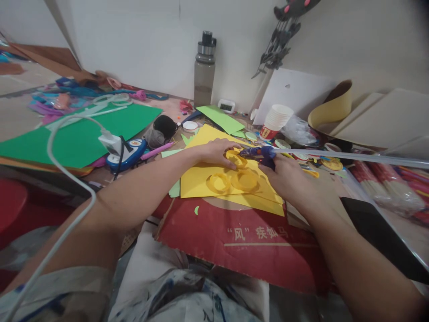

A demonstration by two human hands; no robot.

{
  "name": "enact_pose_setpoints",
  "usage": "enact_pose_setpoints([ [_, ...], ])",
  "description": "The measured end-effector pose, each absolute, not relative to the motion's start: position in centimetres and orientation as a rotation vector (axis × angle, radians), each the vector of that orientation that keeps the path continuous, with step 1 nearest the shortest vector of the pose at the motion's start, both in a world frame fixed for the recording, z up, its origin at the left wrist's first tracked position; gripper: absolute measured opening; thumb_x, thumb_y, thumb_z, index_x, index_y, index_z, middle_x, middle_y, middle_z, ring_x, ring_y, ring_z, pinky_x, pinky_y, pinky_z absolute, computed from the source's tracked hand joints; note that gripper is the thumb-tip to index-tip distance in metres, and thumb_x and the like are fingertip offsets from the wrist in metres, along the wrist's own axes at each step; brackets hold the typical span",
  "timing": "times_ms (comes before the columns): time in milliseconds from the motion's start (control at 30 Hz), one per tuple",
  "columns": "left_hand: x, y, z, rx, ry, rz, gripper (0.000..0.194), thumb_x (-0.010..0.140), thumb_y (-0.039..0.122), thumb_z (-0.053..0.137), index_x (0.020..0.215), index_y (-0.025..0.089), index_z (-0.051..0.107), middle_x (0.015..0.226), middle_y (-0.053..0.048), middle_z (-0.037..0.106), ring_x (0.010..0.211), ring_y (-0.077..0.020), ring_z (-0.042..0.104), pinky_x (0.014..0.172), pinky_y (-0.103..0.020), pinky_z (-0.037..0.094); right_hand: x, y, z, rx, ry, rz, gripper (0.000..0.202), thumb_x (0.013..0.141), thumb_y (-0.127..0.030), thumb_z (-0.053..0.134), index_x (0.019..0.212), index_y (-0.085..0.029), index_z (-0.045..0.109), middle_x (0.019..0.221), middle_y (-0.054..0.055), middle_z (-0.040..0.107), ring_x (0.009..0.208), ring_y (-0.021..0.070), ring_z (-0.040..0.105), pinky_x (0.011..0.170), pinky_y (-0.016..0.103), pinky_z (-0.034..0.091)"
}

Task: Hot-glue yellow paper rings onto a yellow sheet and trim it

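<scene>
"what's held?"

"left hand point(219, 151) pinches a yellow paper ring point(237, 159) over yellow paper sheets point(201, 180); right hand point(288, 174) grips a dark-blue plastic glue gun point(257, 153) beside it."

"good technique?"

"probably ring steady, gun close."

"pointing?"

"leftward, long axis sideways; long clear glue stick point(348, 157) trailing right."

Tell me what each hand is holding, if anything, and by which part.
The right hand holds a glue gun by its handle, largely hidden by the hand. The left hand holds a yellow ring by its left side.
</scene>
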State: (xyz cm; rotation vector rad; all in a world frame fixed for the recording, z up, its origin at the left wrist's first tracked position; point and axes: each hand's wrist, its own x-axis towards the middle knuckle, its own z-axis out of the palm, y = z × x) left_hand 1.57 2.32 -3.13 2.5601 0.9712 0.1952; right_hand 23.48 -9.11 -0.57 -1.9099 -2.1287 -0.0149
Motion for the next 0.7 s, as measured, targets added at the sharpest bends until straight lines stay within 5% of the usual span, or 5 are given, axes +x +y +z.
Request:
enact_pose_setpoints([
  [500,1.59,2.59,-3.44,2.593,0.971,0.192,0.068,0.077,0.06,0.069,0.134,0.026,0.058,0.138,-0.007,0.057,0.126,-0.0272,0.049,0.105,-0.036,0.036,23.29,-9.15,-0.56,-1.891,-2.11,0.021,0.025,0.095,-0.03,0.052,0.106,-0.014,0.068,0.104,0.017,0.073,0.099,0.03,0.067,0.083,0.036,0.048],
  [700,1.46,2.46,-3.57,2.506,1.002,0.268,0.079,0.069,0.058,0.074,0.136,0.021,0.055,0.139,-0.011,0.057,0.126,-0.0281,0.051,0.106,-0.036,0.038,23.23,-8.96,-0.91,-1.857,-2.122,0.033,0.025,0.095,-0.027,0.053,0.109,-0.013,0.068,0.11,0.018,0.072,0.105,0.0297,0.066,0.088,0.035,0.047],
])
